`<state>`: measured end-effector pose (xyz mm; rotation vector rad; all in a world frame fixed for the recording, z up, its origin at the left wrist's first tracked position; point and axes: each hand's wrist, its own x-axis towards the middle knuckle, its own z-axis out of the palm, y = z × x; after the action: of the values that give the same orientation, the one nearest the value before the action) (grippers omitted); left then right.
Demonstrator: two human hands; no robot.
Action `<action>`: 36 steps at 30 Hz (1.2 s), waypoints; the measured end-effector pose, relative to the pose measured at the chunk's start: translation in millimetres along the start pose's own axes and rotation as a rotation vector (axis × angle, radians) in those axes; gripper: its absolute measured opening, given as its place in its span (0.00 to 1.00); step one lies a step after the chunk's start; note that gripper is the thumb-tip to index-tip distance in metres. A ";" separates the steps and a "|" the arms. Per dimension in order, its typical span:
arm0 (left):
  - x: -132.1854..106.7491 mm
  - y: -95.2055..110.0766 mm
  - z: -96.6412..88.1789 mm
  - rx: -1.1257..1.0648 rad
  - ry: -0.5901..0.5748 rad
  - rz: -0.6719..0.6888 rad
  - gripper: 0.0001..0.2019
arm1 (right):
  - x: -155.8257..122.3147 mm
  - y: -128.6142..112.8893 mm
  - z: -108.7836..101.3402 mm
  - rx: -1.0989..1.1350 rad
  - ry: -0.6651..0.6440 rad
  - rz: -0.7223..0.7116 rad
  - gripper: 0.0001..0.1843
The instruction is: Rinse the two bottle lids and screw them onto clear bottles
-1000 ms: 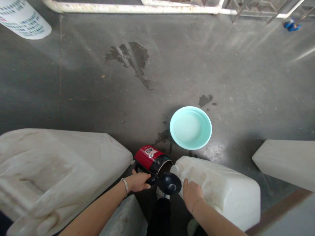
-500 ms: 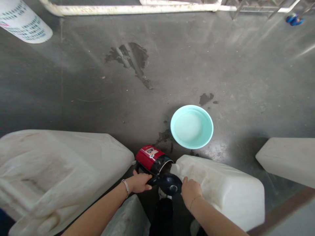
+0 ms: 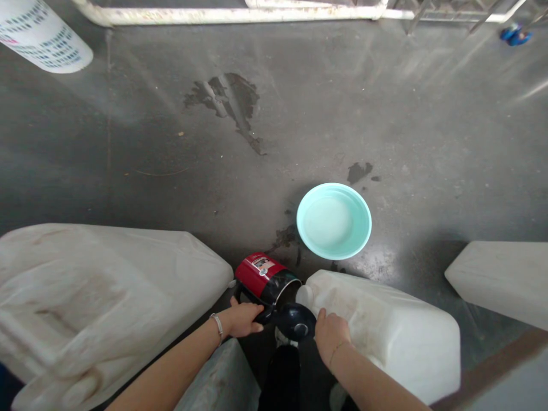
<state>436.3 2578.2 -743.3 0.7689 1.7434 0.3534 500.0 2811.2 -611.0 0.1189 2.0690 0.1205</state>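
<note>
My left hand (image 3: 244, 317) is closed round the dark handle of a red and black kettle (image 3: 268, 278), tipped on its side with its mouth toward a white jerrycan (image 3: 385, 331). The kettle's dark lid (image 3: 295, 322) hangs open below the mouth. My right hand (image 3: 333, 337) lies on the jerrycan's near corner, fingers curled over its edge beside the small white neck (image 3: 305, 294). No liquid stream can be made out.
A mint-green basin (image 3: 334, 220) with pale liquid stands on the grey concrete floor behind the jerrycan. A large white jerrycan (image 3: 107, 297) lies at left, another (image 3: 500, 282) at right. Wet stains (image 3: 231, 103) mark the floor. A white pipe rail (image 3: 231, 14) runs along the far edge.
Almost nothing: the view shifted slightly, and both hands, the kettle and the jerrycan keep their positions.
</note>
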 end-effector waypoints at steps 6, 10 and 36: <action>1.2 2.1 -1.8 0.004 -0.001 0.002 0.21 | 4.7 2.0 6.5 0.004 0.002 0.005 0.26; 1.1 4.8 -1.5 0.010 0.001 -0.001 0.21 | 4.0 2.3 5.8 -0.001 -0.001 0.011 0.26; -7.7 11.3 8.6 -0.014 0.062 0.014 0.17 | -0.1 -0.6 2.9 -0.009 -0.003 0.013 0.26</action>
<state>449.0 2580.3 -733.5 0.7671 1.7926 0.4021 502.6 2810.6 -612.4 0.1270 2.0649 0.1369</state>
